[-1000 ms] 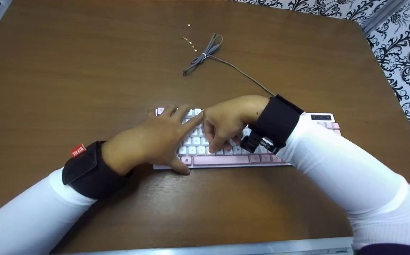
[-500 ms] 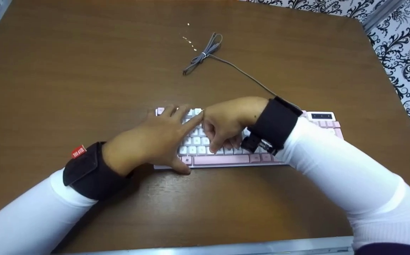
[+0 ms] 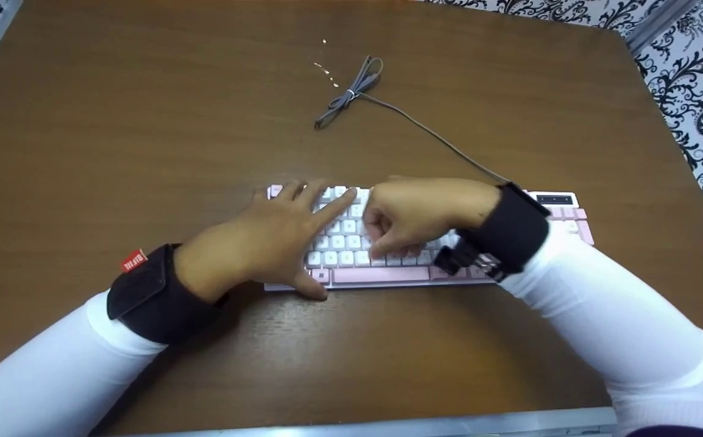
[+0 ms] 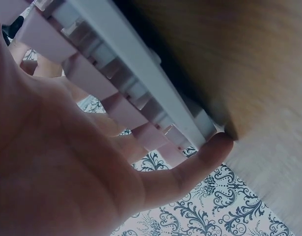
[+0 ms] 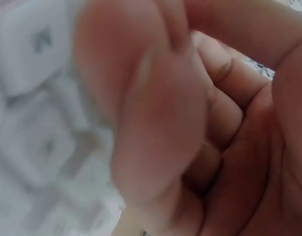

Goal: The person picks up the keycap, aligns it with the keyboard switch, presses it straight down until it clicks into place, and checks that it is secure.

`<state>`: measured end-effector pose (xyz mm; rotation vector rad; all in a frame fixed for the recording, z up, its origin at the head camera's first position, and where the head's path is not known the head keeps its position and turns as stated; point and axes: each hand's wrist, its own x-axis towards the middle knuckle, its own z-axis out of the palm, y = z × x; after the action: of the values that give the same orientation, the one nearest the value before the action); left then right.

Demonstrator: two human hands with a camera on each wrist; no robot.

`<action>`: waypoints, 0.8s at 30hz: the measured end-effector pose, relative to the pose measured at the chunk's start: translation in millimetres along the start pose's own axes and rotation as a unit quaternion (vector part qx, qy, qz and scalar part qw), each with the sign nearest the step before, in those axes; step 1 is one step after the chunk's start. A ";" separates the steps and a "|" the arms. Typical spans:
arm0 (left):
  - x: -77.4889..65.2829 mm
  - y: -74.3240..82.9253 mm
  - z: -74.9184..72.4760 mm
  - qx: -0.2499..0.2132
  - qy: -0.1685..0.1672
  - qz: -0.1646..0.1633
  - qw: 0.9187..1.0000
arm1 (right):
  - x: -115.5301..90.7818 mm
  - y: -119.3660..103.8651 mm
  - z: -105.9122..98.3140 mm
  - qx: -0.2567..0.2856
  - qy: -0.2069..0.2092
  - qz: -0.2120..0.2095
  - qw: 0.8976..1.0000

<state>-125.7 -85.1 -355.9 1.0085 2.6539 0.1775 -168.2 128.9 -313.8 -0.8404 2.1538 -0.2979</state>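
Observation:
A white and pink keyboard (image 3: 382, 275) lies on the brown table, with both hands over it. My left hand (image 3: 266, 243) rests across its left end, fingers spread. In the left wrist view the thumb (image 4: 209, 152) lies along the keyboard's edge (image 4: 136, 73), its tip down at the table. Over the middle keys is my right hand (image 3: 415, 212), fingers curled and pointing down. From the right wrist, its thumb (image 5: 155, 132) presses against the index finger, close beside white keycaps (image 5: 35, 140); nothing shows between them. Keys beneath both hands are partly hidden.
A grey cable (image 3: 430, 130) runs from behind the keyboard to a tied bundle (image 3: 351, 94) farther back on the table (image 3: 145, 121). Small bright specks (image 3: 327, 73) lie beside the bundle. A pale strip (image 3: 388, 423) borders the table's near edge.
My right hand has shifted to the right and slightly toward the back, uncovering more keys beside the left hand. The left hand stays in place on the keyboard.

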 end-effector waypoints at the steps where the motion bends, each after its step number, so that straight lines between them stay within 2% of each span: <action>1: 0.2 0.2 0.0 -0.002 -0.001 0.000 1.000 | -3.5 4.2 0.3 -0.002 0.020 -0.014 1.000; 4: 0.6 0.1 -0.5 -0.012 -0.007 -0.001 1.000 | -13.3 18.6 2.0 -0.029 0.111 -0.061 0.992; 6: 0.8 -0.5 -1.0 -0.016 -0.012 -0.003 1.000 | -19.2 27.2 5.1 -0.051 0.182 -0.079 0.979; 9: 0.5 -1.8 -1.1 -0.017 -0.018 -0.006 1.000 | -29.1 35.9 12.6 -0.071 0.268 -0.076 0.958; 12: -0.6 -2.6 0.8 -0.020 -0.021 -0.007 1.000 | -38.9 41.3 22.5 -0.081 0.318 -0.053 0.943; 14: -2.0 -3.1 2.7 -0.021 -0.024 -0.008 0.999 | -44.3 43.6 28.6 -0.085 0.332 -0.041 0.939; 16: -3.2 -3.5 4.3 -0.022 -0.025 -0.009 0.999 | -48.5 45.5 33.4 -0.080 0.330 -0.028 0.940; 20: -4.6 -4.3 5.9 -0.021 -0.023 -0.010 0.999 | -52.5 50.6 41.4 -0.051 0.299 0.000 0.953; 24: -5.5 -5.3 9.8 -0.027 -0.025 -0.011 0.999 | -48.0 60.0 51.7 -0.026 0.273 0.011 0.962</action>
<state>-122.1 -92.6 -365.1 0.9539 2.5991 0.2137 -135.2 208.7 -347.3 -0.8320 2.6892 -0.5109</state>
